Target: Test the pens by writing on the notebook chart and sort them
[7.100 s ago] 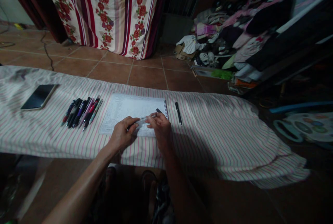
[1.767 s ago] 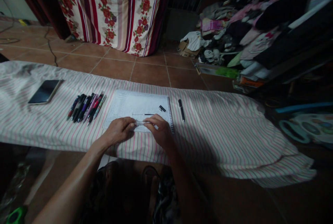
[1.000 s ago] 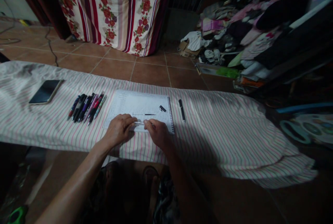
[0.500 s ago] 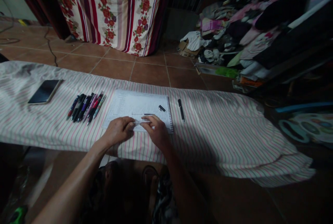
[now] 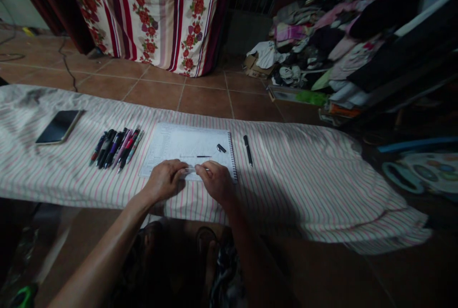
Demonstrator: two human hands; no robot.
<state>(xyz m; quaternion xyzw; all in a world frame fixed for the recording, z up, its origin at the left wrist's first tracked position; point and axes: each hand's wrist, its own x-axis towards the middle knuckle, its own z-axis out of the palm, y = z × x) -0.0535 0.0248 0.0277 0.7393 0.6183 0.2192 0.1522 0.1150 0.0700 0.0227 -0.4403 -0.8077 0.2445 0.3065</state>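
Note:
Over the lower part of a spiral notebook (image 5: 200, 138), my left hand (image 5: 166, 177) and my right hand (image 5: 217, 181) pinch the two ends of a thin, clear pen barrel (image 5: 190, 170), held level between them. Fingers cover both of its ends. Just beyond the fingertips an ink refill (image 5: 203, 156) with a dark section lies across the page. A black pen cap (image 5: 221, 148) rests near the notebook's spiral edge. To the right of the notebook, a black pen (image 5: 248, 151) lies on the striped cloth (image 5: 304, 179).
Several pens (image 5: 116, 148) lie side by side left of the notebook, with a smartphone (image 5: 59, 127) farther left. Beyond the cloth-covered surface hangs a flowered curtain (image 5: 150, 16). A heap of clothes (image 5: 322, 36) fills the back right, and a cable (image 5: 67, 67) runs over the tiled floor.
My right hand's fingers have curled in closer around their end of the barrel. The refill, cap and pens lie as before; the view has shifted slightly.

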